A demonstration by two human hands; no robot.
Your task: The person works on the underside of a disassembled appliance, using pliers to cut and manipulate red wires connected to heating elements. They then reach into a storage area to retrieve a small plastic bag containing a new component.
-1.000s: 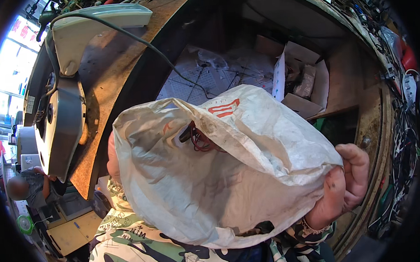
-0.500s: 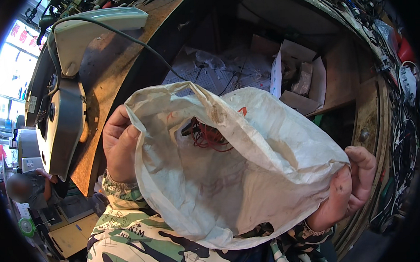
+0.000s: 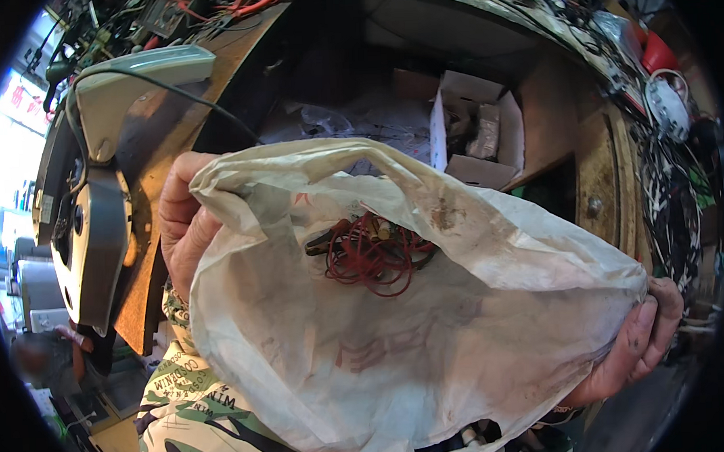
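Note:
A large, stained white plastic bag (image 3: 464,335) is stretched wide between my hands, its mouth facing me. My left hand (image 3: 185,213) pinches the rim at the left corner. At the right corner the fingers of my right hand (image 3: 638,339) grip the rim too. Inside the bag lies a tangle of thin red wire (image 3: 372,262), together with dark clips and small brass-coloured parts that I cannot make out fully. A hole shows in the bag's lower edge.
On the wooden bench at left stands a white and grey lamp-like device (image 3: 96,246) with a black cable. Beyond the bag, an open cardboard box (image 3: 510,135) sits in a recess. Tangled cables (image 3: 676,204) crowd the right side. A multimeter (image 3: 167,16) lies at the far left; a person sits beyond.
My hands have moved apart and the bag's mouth is wider. More of the red wire tangle inside shows now. The view has shifted a little.

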